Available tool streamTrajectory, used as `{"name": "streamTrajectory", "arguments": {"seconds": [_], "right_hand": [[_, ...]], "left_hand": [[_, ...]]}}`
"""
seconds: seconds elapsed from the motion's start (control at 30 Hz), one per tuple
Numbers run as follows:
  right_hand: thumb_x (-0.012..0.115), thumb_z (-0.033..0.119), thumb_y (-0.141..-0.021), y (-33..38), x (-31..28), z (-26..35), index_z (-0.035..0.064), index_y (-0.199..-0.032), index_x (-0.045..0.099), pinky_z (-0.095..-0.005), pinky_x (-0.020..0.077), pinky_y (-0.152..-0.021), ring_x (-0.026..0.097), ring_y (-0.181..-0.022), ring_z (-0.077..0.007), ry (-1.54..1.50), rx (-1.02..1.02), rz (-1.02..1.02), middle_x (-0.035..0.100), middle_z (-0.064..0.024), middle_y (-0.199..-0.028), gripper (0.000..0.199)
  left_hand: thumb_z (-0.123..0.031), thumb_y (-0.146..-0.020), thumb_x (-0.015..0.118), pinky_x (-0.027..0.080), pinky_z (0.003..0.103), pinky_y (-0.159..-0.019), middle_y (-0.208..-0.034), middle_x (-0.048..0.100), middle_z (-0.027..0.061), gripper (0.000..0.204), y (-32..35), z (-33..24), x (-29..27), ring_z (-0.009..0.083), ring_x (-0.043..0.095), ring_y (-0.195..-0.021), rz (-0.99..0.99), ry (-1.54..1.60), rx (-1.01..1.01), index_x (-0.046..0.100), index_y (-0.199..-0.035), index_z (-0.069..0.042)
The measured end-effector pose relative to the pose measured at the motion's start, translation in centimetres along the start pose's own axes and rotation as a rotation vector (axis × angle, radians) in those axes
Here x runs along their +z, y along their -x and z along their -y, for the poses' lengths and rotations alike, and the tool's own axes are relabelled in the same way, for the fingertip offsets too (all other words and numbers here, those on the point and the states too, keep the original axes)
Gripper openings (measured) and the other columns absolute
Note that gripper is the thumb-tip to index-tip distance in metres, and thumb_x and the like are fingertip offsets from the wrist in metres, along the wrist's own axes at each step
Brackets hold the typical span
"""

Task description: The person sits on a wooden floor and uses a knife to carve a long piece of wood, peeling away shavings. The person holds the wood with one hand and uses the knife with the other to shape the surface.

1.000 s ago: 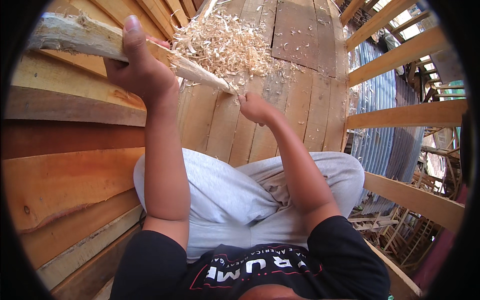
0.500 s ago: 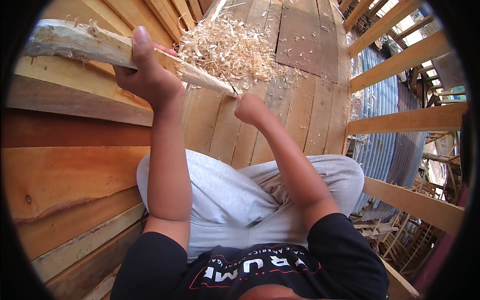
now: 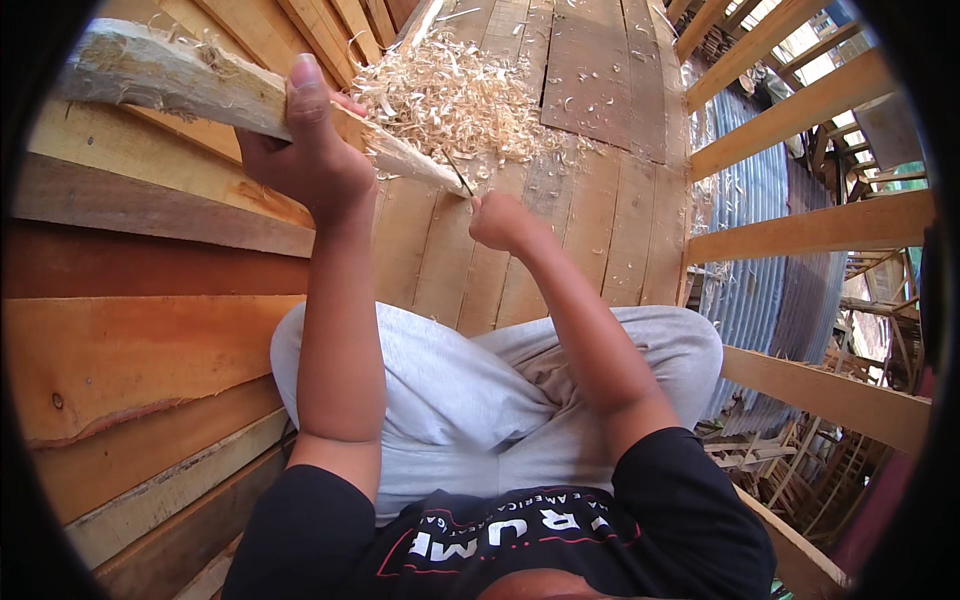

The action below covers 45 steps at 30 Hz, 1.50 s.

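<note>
Left hand [image 3: 310,160] grip still clamped on wooden stake [image 3: 200,85], right hand [image 3: 503,222] fisted on knife [image 3: 458,172], drawn slightly nearer.

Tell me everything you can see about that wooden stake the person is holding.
The wooden stake is a thick, pale, rough length of timber with torn fibres along its top. It slants from the upper left down to a whittled, tapering point near the middle. The left hand grips it around its middle; the right hand, a closed fist, sits just below the tip, where a thin blade meets the point. Pale wood shavings lie heaped on the plank floor behind it.
</note>
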State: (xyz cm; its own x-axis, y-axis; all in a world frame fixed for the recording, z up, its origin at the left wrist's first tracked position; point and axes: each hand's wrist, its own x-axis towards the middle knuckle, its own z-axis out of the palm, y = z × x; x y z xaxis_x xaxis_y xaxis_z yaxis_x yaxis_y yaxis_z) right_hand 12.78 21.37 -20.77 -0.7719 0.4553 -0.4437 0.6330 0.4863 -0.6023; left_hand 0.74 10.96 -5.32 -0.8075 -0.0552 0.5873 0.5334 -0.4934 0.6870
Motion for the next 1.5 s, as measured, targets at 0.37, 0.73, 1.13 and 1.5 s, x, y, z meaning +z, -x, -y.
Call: {"name": "streamTrajectory", "arguments": {"seconds": [0.37, 0.73, 1.13, 1.5], "right_hand": [[0.049, 0.02, -0.092, -1.6, 0.2, -0.7, -0.0124, -0.09, 0.063, -0.0501, 0.0493, -0.083, 0.062, -0.092, -0.0474, 0.062, -0.082, 0.014, 0.064, -0.0345, -0.094, 0.036], [0.052, 0.012, -0.081, -0.7, 1.2, -1.0, -0.0087, -0.099, 0.066, -0.0447, 0.0521, -0.087, 0.063, -0.102, -0.0412, 0.116, 0.047, 0.098, 0.065, -0.0295, -0.106, 0.031], [0.047, 0.021, -0.094, 1.0, 1.0, -1.6, -0.0109, -0.099, 0.063, -0.0488, 0.0499, -0.085, 0.062, -0.098, -0.0452, 0.072, -0.005, 0.091, 0.063, -0.0332, -0.101, 0.036], [0.047, 0.022, -0.094, 0.9, 1.2, -1.3, -0.0076, -0.112, 0.057, -0.0495, 0.0464, -0.092, 0.058, -0.106, -0.0457, 0.079, 0.037, 0.087, 0.062, -0.0319, -0.11, 0.036]], "left_hand": [[-0.029, -0.087, 0.064, 0.045, 0.027, -0.056, -0.054, 0.05, 0.0041, 0.029, 0.7, -1.0, 2.6, 0.0148, 0.052, -0.049, 0.055, -0.157, 0.012, 0.053, -0.08, -0.003], [-0.029, -0.086, 0.064, 0.045, 0.026, -0.055, -0.054, 0.051, 0.0047, 0.028, 0.6, -1.0, 2.0, 0.0151, 0.052, -0.049, 0.102, -0.121, 0.008, 0.053, -0.083, -0.003], [-0.023, -0.086, 0.069, 0.049, 0.027, -0.046, -0.065, 0.055, 0.0035, 0.027, 0.3, 0.0, 0.6, 0.0125, 0.055, -0.049, 0.152, -0.023, 0.007, 0.054, -0.086, -0.001], [-0.022, -0.086, 0.07, 0.048, 0.027, -0.046, -0.067, 0.056, 0.0045, 0.027, 0.4, -0.1, 0.7, 0.0129, 0.056, -0.049, 0.124, -0.003, 0.02, 0.054, -0.087, 0.0]]}}
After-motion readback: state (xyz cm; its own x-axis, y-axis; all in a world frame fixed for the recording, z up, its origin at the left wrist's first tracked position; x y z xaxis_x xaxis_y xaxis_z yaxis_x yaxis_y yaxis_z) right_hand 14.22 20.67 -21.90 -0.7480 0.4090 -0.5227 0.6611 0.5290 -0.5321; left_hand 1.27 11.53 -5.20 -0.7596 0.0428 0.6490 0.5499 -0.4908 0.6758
